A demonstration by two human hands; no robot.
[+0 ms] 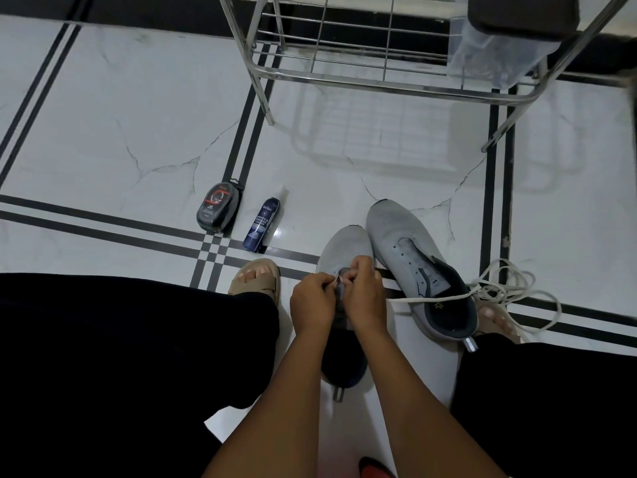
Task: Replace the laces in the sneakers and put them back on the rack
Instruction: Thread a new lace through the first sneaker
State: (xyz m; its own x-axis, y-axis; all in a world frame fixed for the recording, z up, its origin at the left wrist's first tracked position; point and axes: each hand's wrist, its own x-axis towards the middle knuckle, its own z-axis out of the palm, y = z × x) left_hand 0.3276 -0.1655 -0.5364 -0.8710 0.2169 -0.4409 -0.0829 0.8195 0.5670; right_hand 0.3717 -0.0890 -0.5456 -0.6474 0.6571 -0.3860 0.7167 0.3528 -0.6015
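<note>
Left hand (312, 298) and right hand (362, 288) pinch at the eyelets of the near sneaker (341, 250). The white lace (510, 291) looks limp and light, best pinched near its stiff tip.

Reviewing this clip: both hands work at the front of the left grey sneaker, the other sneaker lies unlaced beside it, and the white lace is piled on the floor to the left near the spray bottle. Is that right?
Not quite. The head view shows the white lace piled on the right, trailing over the unlaced sneaker, not near the spray bottle. The rest holds: the left hand and right hand work at the other sneaker.
</note>
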